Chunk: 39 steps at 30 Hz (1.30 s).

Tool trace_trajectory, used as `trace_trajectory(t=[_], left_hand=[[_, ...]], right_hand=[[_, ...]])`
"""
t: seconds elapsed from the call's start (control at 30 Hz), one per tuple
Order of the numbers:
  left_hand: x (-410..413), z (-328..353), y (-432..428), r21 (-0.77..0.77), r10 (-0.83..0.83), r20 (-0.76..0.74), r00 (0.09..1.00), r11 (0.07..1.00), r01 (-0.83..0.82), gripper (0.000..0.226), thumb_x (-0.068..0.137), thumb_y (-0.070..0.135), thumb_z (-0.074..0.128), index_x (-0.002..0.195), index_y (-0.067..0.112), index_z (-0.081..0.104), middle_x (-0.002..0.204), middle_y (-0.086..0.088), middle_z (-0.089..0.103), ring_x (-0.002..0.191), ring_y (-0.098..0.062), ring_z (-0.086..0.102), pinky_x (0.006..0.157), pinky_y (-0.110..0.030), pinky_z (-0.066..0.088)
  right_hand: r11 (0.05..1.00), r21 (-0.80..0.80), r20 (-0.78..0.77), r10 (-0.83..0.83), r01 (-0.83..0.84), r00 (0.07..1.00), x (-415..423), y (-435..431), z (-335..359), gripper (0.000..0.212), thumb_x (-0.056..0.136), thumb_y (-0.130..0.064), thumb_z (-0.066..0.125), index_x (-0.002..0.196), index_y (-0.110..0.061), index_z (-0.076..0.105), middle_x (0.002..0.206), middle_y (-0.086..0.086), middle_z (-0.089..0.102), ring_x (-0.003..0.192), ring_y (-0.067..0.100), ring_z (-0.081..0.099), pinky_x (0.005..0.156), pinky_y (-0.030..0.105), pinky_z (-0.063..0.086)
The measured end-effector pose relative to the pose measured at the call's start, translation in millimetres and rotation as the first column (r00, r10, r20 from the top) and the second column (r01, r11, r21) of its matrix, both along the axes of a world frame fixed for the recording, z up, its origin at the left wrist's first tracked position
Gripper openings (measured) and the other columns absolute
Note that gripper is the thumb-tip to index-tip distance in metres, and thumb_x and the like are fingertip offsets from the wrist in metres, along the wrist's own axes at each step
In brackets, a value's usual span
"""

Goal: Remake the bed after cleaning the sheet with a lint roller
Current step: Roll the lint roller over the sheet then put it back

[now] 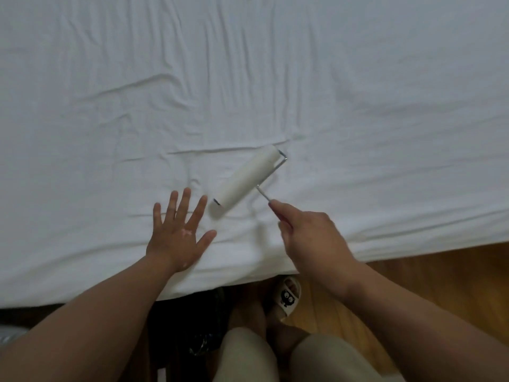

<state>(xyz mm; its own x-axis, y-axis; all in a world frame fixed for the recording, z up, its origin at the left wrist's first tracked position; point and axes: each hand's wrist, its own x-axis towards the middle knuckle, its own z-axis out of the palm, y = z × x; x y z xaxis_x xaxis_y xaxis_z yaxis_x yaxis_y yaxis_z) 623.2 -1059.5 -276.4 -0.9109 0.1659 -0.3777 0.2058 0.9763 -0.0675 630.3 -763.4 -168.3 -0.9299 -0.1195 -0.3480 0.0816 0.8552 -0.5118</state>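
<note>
Head view: left hand [179, 235] flat on sheet [248, 78] (fingers spread), right hand [311, 238] gripping lint roller [246, 179].

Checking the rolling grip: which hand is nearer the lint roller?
Right. The right hand grips the lint roller by its handle; the left hand lies flat on the sheet just left of its roll, not touching.

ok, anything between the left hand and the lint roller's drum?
Nothing but bare sheet. In the head view, a narrow strip of wrinkled white fabric separates the left hand, flat on it, from the lint roller; they do not touch.
</note>
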Motion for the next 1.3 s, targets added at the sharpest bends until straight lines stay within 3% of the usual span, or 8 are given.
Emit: trace_trajectory(t=[0.37,0.5,0.63,0.8,0.9,1.1,1.2,1.3], left_hand=[[19.2,11.7,-8.0,-0.014,-0.081,0.110,0.991,0.996,0.083,0.093,0.088,0.080,0.012,0.160,0.023,-0.005,0.167,-0.005,-0.012,0.154,-0.027,-0.010,0.122,-0.055,0.008],[7.5,18.8,-4.3,-0.012,-0.107,0.065,0.992,0.994,0.108,0.093,0.082,0.078,0.034,0.153,0.019,0.033,0.160,-0.011,0.029,0.144,-0.033,0.029,0.109,-0.057,0.030],[-31.0,31.3,12.3,0.125,-0.071,-0.112,0.991,0.988,0.085,0.061,0.079,0.066,0.041,0.114,0.020,0.061,0.117,-0.008,0.054,0.103,-0.035,0.052,0.089,-0.052,0.038],[-105.4,31.9,70.2,0.259,0.033,-0.240,0.970,0.965,0.031,0.052,0.085,0.054,0.039,0.122,0.021,0.055,0.131,-0.008,0.049,0.117,-0.033,0.048,0.095,-0.051,0.035],[-158.3,27.8,106.5,0.289,0.088,-0.229,0.969,0.957,-0.019,0.060,0.087,0.056,0.035,0.137,0.024,0.045,0.150,-0.006,0.035,0.136,-0.029,0.034,0.107,-0.051,0.027],[-275.6,26.5,133.5,0.215,0.136,-0.141,0.981,0.971,-0.103,0.062,0.100,0.052,0.033,0.155,0.028,0.018,0.165,-0.004,0.005,0.153,-0.025,0.002,0.121,-0.053,0.008],[-329.3,21.8,125.6,0.178,0.080,-0.143,0.987,0.983,-0.053,0.063,0.100,0.054,0.029,0.157,0.029,0.014,0.166,-0.003,0.000,0.153,-0.025,-0.003,0.122,-0.054,0.005],[-373.0,13.9,110.8,0.134,0.095,-0.130,0.987,0.988,-0.078,0.064,0.100,0.057,0.023,0.158,0.032,0.008,0.167,-0.001,-0.005,0.153,-0.024,-0.007,0.122,-0.053,0.002]], right_hand=[[0.955,0.255,0.309,0.069,-0.152,0.948,108.1,112.2,26.1,0.054,0.100,-0.050,0.030,0.142,-0.070,0.003,0.081,-0.011,0.049,0.078,0.007,0.054,0.073,0.025,0.048],[0.991,0.123,0.110,0.046,-0.060,0.993,74.2,90.6,33.5,0.055,0.097,-0.046,0.039,0.145,-0.062,0.017,0.074,-0.009,0.052,0.068,0.010,0.054,0.063,0.031,0.049],[0.990,0.115,0.061,-0.086,0.079,0.994,47.0,93.6,0.5,0.051,0.099,-0.036,0.043,0.148,-0.047,0.034,0.071,-0.007,0.054,0.066,0.013,0.054,0.061,0.040,0.050],[0.963,0.140,0.187,-0.253,0.229,0.949,122.1,135.5,25.1,0.074,0.088,-0.030,0.067,0.135,-0.074,0.029,0.073,-0.010,0.062,0.065,0.004,0.060,0.061,0.024,0.051],[0.931,0.074,0.035,-0.360,0.357,0.932,126.1,134.2,35.9,0.067,0.082,-0.020,0.068,0.137,-0.054,0.048,0.068,-0.007,0.067,0.051,0.002,0.058,0.053,0.017,0.046],[0.864,0.078,0.041,-0.501,0.497,0.864,62.7,93.6,-3.2,0.075,0.081,-0.017,0.073,0.135,-0.059,0.044,0.064,0.000,0.065,0.049,0.007,0.058,0.048,0.022,0.045],[0.863,0.068,0.000,-0.501,0.500,0.865,18.4,77.6,-14.5,0.056,0.083,-0.028,0.059,0.132,-0.053,0.048,0.051,0.000,0.052,0.040,0.008,0.048,0.047,0.020,0.043],[0.870,0.141,0.047,-0.483,0.473,0.875,-59.4,64.4,-18.0,0.060,0.092,-0.034,0.050,0.129,-0.077,0.031,0.060,-0.003,0.057,0.056,0.016,0.059,0.055,0.032,0.053]])
